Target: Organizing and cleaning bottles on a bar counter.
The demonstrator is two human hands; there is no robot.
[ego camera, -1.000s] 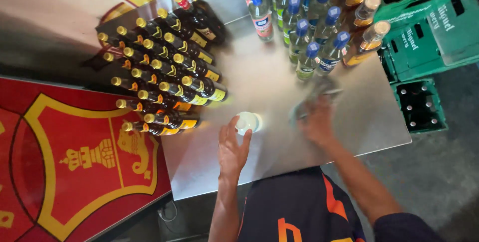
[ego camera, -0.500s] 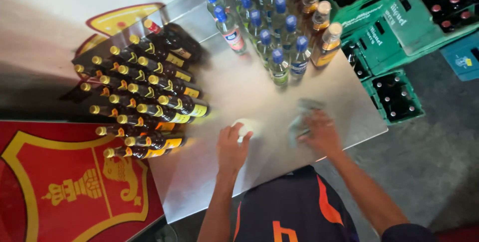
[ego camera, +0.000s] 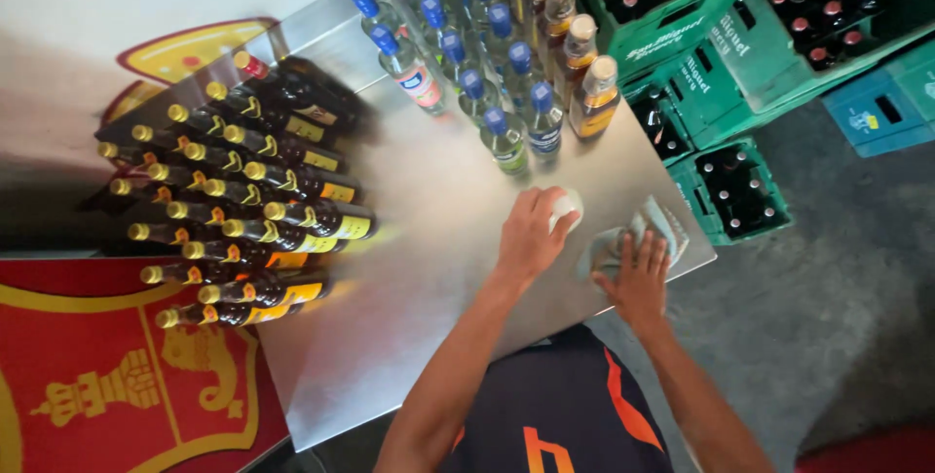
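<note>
Gripping a small white object (ego camera: pixel 568 208) in my left hand (ego camera: pixel 531 239) near the table's (ego camera: pixel 409 317) right edge, I am pressing my flat right hand (ego camera: pixel 638 273) on a cloth (ego camera: pixel 623 239); a wide swipe risks toppling the blue-capped bottles (ego camera: pixel 506 137) just beyond.

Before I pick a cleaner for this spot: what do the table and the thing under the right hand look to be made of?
The table looks like bare sheet metal, probably stainless steel: silvery, brushed, with soft blurred reflections of the bottles. Under the right hand lies a cloth, pale grey-blue, soft and crumpled into folds; which fibre cannot be told.
</note>
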